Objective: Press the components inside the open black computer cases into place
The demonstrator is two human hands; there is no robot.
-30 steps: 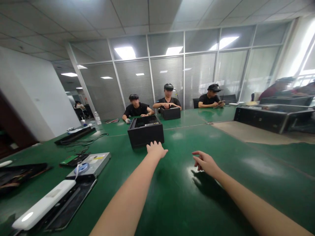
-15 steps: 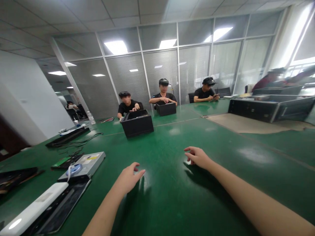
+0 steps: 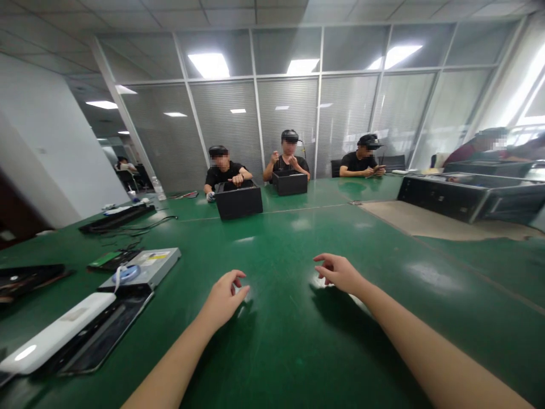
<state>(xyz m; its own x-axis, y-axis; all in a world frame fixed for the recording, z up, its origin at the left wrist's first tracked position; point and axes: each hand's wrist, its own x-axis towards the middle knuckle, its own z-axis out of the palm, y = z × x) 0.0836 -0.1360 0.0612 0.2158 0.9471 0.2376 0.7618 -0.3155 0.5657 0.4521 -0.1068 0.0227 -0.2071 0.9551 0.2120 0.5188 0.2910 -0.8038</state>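
My left hand [image 3: 227, 296] hovers over the green table [image 3: 272, 352], its fingers bent and thumb apart, with nothing in it. Facing it from the right, my right hand [image 3: 336, 271] is also over the table, fingers curved and apart, holding nothing. A wide gap of tabletop lies between the two. To the left of my left hand are a silver disc drive [image 3: 159, 264] with a blue-and-white coil [image 3: 126, 274] on it, a white power strip [image 3: 63, 329] and a black panel [image 3: 106, 341].
Across the table, people sit behind a black case [image 3: 239, 203] and a smaller black box [image 3: 290, 183]; another person [image 3: 361, 159] holds a small object. A large black metal case [image 3: 447, 196] rests on brown sheeting [image 3: 409, 218] at right. Cables [image 3: 149, 227] lie at left.
The view has shifted slightly. Both my hands stay raised and apart, the left one a little more curled. Across the table, the middle person has lifted both hands from the box, and the left person's hand reaches into the case.
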